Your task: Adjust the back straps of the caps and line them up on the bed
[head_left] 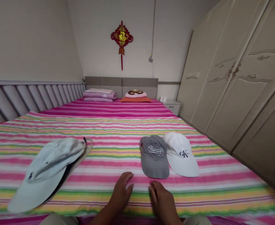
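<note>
My left hand (122, 192) rests low over the striped bedspread (100, 125), thumb and fingers apart, holding nothing. To its right, my right hand (162, 200) lies just below the brim of a grey cap (153, 161) with "Always" on its front; its fingers are close together and I see nothing in them. Touching the grey cap on its right side is a white cap (182, 156) marked "CK". At the left lies a pale cap (48, 168), brim toward the lower left, on top of other headwear with a dark edge, mostly hidden.
Folded purple bedding (100, 95) and a pink pillow (135, 94) are by the headboard (104, 82). A slatted rail (34, 97) borders the bed on the left. At the right stand a small nightstand (172, 106) and a tall wardrobe (222, 72).
</note>
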Demonstrator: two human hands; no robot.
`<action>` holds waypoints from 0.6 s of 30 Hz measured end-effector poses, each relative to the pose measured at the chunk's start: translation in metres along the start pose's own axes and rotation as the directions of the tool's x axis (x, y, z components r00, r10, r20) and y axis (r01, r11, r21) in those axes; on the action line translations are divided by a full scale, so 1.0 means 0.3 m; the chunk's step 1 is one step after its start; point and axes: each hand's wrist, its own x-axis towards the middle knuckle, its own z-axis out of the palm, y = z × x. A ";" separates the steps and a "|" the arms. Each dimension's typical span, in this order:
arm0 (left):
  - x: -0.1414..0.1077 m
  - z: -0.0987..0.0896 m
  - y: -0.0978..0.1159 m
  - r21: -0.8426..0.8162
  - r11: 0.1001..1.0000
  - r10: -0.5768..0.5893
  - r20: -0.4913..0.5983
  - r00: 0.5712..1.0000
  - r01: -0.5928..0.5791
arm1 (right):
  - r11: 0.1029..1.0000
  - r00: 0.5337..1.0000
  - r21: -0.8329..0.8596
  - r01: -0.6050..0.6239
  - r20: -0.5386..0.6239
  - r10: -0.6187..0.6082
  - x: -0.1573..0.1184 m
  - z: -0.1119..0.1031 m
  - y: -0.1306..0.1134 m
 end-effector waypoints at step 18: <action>-0.133 -0.320 -0.075 -0.566 0.765 -0.455 -0.139 0.879 0.307 | 0.983 0.982 0.181 -0.031 0.188 -0.003 -0.080 0.047 -0.090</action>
